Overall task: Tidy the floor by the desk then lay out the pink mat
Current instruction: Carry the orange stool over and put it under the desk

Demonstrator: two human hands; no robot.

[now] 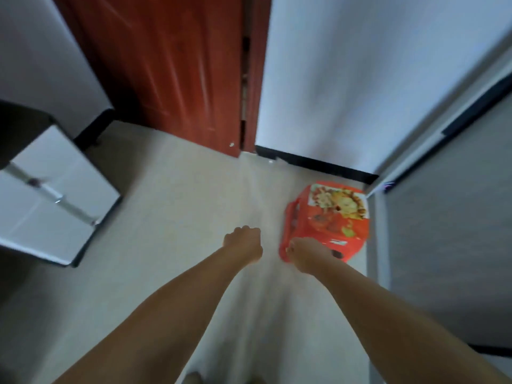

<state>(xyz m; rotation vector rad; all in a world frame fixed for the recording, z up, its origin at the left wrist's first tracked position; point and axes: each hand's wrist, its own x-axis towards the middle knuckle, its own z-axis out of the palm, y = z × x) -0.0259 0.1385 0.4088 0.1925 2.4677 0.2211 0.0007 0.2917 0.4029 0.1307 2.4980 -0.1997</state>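
- While both arms reach forward over the pale floor (171,206), the left hand (245,243) is curled into a loose fist with nothing visible in it.
- Fingers of the right hand (303,254) are bent at the near edge of a red stool (327,223); blur hides whether they grip it or only touch it.
- That stool stands on the floor in the corner, near the black skirting (318,163) and just beside a grey panel (448,231) at right.
- A red-brown door (171,67) stands ahead, next to a white wall (360,73).
- A white cabinet (52,200) sits at left, well apart from both hands.
- No pink mat is in view.
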